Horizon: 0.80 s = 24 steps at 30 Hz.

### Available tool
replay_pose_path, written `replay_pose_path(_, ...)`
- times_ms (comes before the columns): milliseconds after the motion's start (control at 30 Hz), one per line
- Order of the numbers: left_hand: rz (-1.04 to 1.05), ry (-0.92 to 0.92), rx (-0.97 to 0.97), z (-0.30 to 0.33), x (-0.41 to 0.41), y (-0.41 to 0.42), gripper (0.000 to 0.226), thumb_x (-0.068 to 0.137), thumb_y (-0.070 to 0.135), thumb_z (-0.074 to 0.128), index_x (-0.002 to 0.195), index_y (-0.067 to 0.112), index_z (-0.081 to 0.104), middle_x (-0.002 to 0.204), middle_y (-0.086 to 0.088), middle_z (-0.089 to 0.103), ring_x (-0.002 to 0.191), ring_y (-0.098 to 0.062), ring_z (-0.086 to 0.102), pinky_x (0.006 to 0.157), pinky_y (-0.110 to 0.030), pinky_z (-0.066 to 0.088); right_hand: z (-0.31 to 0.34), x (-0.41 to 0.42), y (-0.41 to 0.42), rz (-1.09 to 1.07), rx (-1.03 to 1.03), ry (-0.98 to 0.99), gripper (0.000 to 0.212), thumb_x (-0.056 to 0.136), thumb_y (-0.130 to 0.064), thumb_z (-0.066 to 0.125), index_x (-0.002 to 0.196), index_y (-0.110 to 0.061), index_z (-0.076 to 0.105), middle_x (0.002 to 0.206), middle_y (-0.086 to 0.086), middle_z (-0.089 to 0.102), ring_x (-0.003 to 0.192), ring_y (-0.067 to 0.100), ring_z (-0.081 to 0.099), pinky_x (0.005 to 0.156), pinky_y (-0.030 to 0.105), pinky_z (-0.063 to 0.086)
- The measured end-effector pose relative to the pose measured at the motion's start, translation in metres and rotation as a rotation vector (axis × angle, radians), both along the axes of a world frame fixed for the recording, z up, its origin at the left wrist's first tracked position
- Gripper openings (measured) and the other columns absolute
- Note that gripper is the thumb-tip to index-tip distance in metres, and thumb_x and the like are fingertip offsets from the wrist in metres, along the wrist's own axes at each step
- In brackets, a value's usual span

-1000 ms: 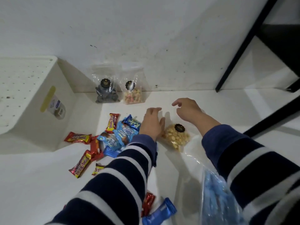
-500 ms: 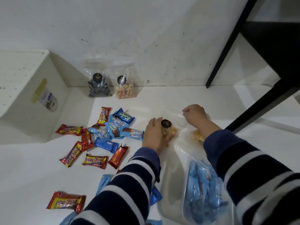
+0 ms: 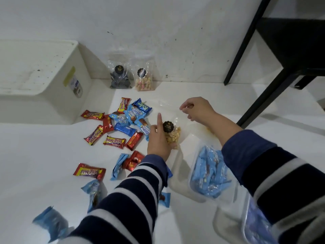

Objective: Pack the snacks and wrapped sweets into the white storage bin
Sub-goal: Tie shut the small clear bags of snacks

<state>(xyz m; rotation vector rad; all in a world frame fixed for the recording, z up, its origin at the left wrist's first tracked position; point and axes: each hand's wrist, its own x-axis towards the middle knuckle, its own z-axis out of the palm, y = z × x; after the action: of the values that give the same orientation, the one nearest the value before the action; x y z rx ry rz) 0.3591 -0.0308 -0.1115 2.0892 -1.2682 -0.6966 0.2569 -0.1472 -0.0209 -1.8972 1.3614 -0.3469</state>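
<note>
Left hand (image 3: 159, 138): gripping the clear snack pouch (image 3: 171, 133) at its base, forefinger pointing up.
Right hand (image 3: 197, 108): pinching the pouch's top edge.

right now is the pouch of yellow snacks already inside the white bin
No, the left hand grips the yellow snack pouch on the floor, apart from the white bin.

One head camera looks steeply down, close.

Wall (image 3: 158, 23): white, scuffed, with small dark marks.
Floor (image 3: 35, 155): white, glossy, softly reflective.
Furniture: black table (image 3: 290, 46) at right, angled legs.
</note>
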Motion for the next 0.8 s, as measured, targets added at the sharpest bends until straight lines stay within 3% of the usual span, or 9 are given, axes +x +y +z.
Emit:
replay_pose_path(100, 0.027, 0.009, 0.018, 0.002, -0.002, 0.009, 0.120, 0.071, 0.010, 0.080, 0.150, 0.025, -0.010, 0.138, -0.012, 0.031, 0.124, -0.027, 0.044, 0.100, -0.031, 0.037, 0.000, -0.003, 0.009, 0.001, 0.068, 0.003, 0.019, 0.090, 0.001, 0.058, 0.105, 0.002, 0.068, 0.080, 0.004, 0.062, 0.066, 0.014, 0.058, 0.065, 0.020, 0.052)
replay_pose_path(200, 0.036, 0.021, 0.014, 0.003, -0.003, 0.015, 0.122, 0.071, 0.010, 0.080, 0.150, 0.023, -0.011, 0.139, -0.012, 0.031, 0.124, -0.027, 0.043, 0.101, -0.030, 0.036, -0.001, -0.005, 0.015, 0.011, 0.041, 0.052, 0.018, 0.090, -0.007, 0.061, 0.103, 0.002, 0.070, 0.075, 0.001, 0.064, 0.060, 0.011, 0.058, 0.069, 0.022, 0.054)
replay_pose_path(333, 0.040, 0.035, 0.002, 0.005, -0.004, 0.025, 0.122, 0.071, 0.008, 0.080, 0.150, 0.023, -0.011, 0.143, -0.013, 0.029, 0.127, -0.028, 0.041, 0.102, -0.031, 0.035, -0.003, -0.006, 0.018, -0.002, -0.067, 0.134, 0.023, 0.089, -0.010, 0.056, 0.098, 0.004, 0.072, 0.104, 0.012, 0.071, 0.085, 0.022, 0.066, 0.087, 0.035, 0.055)
replay_pose_path(433, 0.029, 0.033, -0.014, 0.005, -0.002, 0.031, 0.122, 0.070, 0.007, 0.080, 0.151, 0.025, -0.010, 0.144, -0.012, 0.029, 0.129, -0.027, 0.040, 0.103, -0.032, 0.035, -0.006, -0.006, 0.021, -0.017, -0.089, 0.228, 0.031, 0.088, -0.009, 0.047, 0.102, 0.009, 0.068, 0.107, 0.021, 0.070, 0.095, 0.034, 0.067, 0.088, 0.044, 0.055)
replay_pose_path(533, 0.030, 0.024, -0.008, 0.004, -0.001, 0.036, 0.123, 0.069, 0.007, 0.081, 0.150, 0.024, -0.010, 0.148, -0.011, 0.028, 0.133, -0.027, 0.037, 0.106, -0.032, 0.034, -0.008, -0.006, 0.024, -0.007, -0.070, 0.241, 0.033, 0.086, -0.007, 0.046, 0.104, 0.012, 0.065, 0.110, 0.025, 0.067, 0.084, 0.033, 0.064, 0.084, 0.042, 0.056)
replay_pose_path(667, 0.017, 0.018, 0.013, 0.004, 0.000, 0.039, 0.127, 0.068, 0.007, 0.082, 0.150, 0.026, -0.013, 0.148, -0.012, 0.026, 0.133, -0.028, 0.037, 0.107, -0.034, 0.035, -0.005, -0.004, 0.031, 0.041, 0.001, 0.191, 0.020, 0.083, -0.010, 0.056, 0.085, 0.009, 0.062, 0.119, 0.024, 0.064, 0.075, 0.020, 0.049, 0.067, 0.032, 0.045)
replay_pose_path(733, 0.008, 0.029, 0.021, 0.004, 0.000, 0.040, 0.127, 0.068, 0.007, 0.082, 0.149, 0.027, -0.014, 0.147, -0.010, 0.027, 0.133, -0.027, 0.037, 0.107, -0.034, 0.035, -0.003, -0.002, 0.034, 0.036, -0.016, 0.165, 0.028, 0.082, -0.008, 0.054, 0.097, 0.015, 0.063, 0.117, 0.024, 0.064, 0.079, 0.025, 0.059, 0.071, 0.033, 0.049)
replay_pose_path(800, -0.001, 0.046, 0.019, 0.004, 0.002, 0.041, 0.128, 0.067, 0.007, 0.082, 0.149, 0.027, -0.014, 0.145, -0.010, 0.028, 0.133, -0.027, 0.037, 0.107, -0.035, 0.034, -0.002, -0.001, 0.037, 0.022, -0.066, 0.175, 0.029, 0.084, -0.006, 0.052, 0.103, 0.012, 0.064, 0.115, 0.023, 0.065, 0.100, 0.034, 0.064, 0.085, 0.042, 0.055)
